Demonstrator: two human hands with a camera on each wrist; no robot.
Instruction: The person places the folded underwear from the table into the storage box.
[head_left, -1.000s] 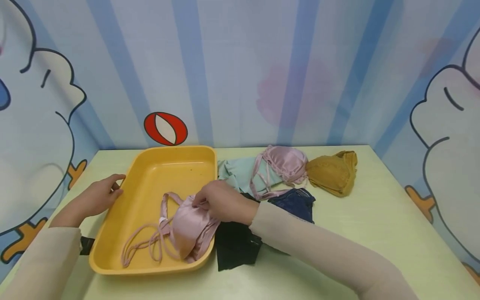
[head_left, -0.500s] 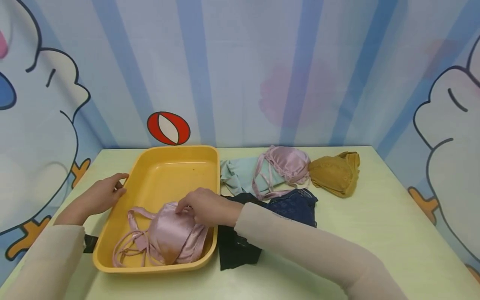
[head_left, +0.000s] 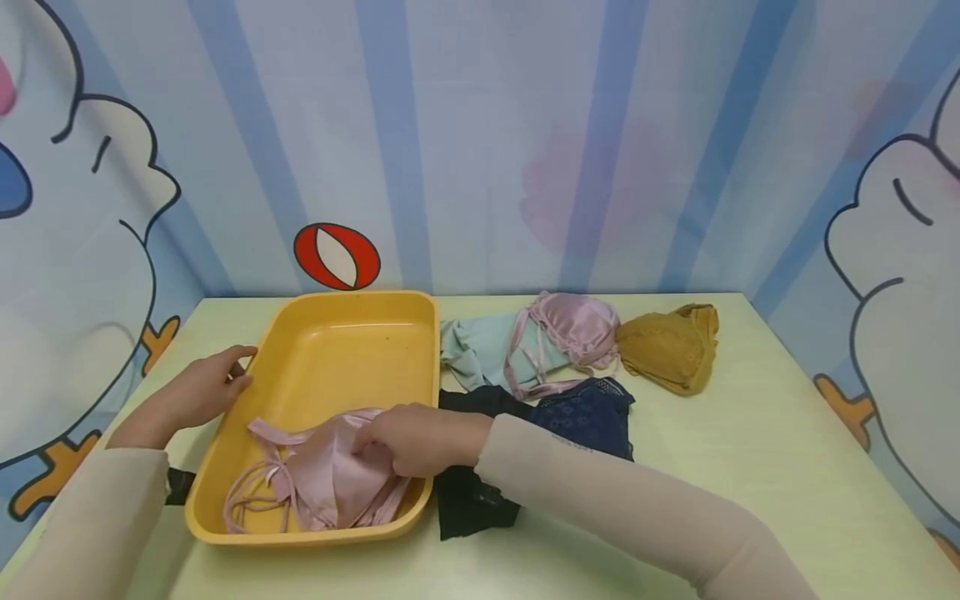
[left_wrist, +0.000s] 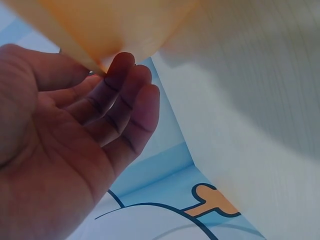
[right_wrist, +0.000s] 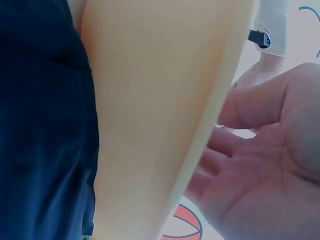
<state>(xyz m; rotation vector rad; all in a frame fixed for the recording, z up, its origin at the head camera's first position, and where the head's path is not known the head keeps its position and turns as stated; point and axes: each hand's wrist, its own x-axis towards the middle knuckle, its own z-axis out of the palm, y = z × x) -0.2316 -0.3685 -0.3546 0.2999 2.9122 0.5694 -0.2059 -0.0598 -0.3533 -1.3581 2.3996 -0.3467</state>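
A yellow plastic tray (head_left: 345, 358) stands on the table's left side. My left hand (head_left: 201, 390) pinches its left rim; in the left wrist view the thumb and fingertips (left_wrist: 120, 65) meet at the tray's edge. Inside the tray's near end lies a pink satin bra (head_left: 326, 475), its thin straps looped to the left. My right hand (head_left: 416, 437) reaches over the right rim and holds the bra's cup with curled fingers. In the right wrist view the tray wall (right_wrist: 150, 100) hides those fingertips.
Right of the tray lie a black garment (head_left: 472, 504), a navy lace-edged garment (head_left: 592, 417), a mint-green cloth (head_left: 480, 346), another pink satin bra (head_left: 577, 325) and a mustard bra (head_left: 667, 350). A printed backdrop (head_left: 495, 150) rises behind the table.
My right hand has carried the pink bra leftward inside the tray and lowered it; the cup now lies flatter. My left hand stays at the tray's left rim.
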